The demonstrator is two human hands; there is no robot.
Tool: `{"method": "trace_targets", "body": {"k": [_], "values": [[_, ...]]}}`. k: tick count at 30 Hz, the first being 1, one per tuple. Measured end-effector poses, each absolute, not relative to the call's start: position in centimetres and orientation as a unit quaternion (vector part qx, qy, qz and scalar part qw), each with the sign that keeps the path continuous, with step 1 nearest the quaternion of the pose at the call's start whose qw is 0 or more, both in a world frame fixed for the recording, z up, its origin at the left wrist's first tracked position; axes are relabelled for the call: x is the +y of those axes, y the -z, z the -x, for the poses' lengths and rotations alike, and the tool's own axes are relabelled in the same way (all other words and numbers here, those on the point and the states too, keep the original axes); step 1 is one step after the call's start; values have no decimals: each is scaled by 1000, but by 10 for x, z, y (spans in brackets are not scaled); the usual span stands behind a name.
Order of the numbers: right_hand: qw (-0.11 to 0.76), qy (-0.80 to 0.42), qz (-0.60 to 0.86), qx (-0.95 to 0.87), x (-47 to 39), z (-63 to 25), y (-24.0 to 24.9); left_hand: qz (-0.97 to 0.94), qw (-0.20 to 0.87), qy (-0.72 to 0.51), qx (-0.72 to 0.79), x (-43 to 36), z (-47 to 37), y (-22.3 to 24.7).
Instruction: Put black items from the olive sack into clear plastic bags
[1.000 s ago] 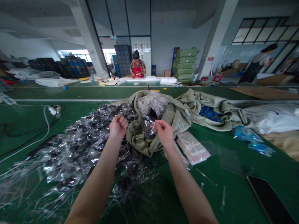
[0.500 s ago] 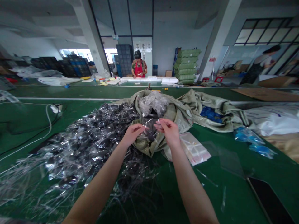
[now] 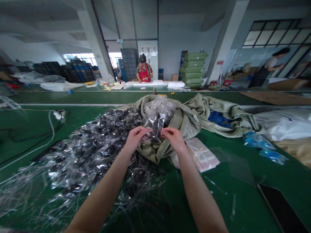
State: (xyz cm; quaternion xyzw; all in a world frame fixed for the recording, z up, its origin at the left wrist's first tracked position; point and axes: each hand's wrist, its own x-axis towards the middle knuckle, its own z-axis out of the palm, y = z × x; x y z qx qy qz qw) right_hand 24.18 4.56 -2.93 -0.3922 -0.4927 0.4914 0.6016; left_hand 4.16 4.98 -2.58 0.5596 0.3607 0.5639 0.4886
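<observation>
A clear plastic bag (image 3: 154, 127) with something dark inside or behind it is stretched between my two hands. My left hand (image 3: 136, 136) pinches its left side, and my right hand (image 3: 174, 137) pinches its right side. Behind the bag lies an open olive woven sack (image 3: 181, 117) with crumpled clear plastic (image 3: 159, 107) at its mouth. Left of my hands spreads a big heap of dark items in clear wrappers (image 3: 97, 145). A stack of flat clear bags (image 3: 202, 154) rests on the green table just right of my right forearm.
A phone (image 3: 282, 207) lies at the right front. Blue wrapped items (image 3: 266, 149) and a second woven sack (image 3: 218, 113) are at the right. White cables (image 3: 51, 124) run along the left. One person (image 3: 144, 69) works across the table; another (image 3: 269, 68) stands far right.
The bag has been turned and spread, so its shiny face now stands up between my hands. A thin white strip seen between my fingers earlier no longer shows.
</observation>
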Motion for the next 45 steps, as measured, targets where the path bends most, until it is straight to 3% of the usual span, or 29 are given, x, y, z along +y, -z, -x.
{"method": "trace_targets", "body": {"k": [21,45], "values": [[644,-474,368,-475,43,-243,23,-594,449,-514,425,47,-37,19],[620,-505,344,-492,39,-248,21,-592,523,-506,346,49,-31,9]]}}
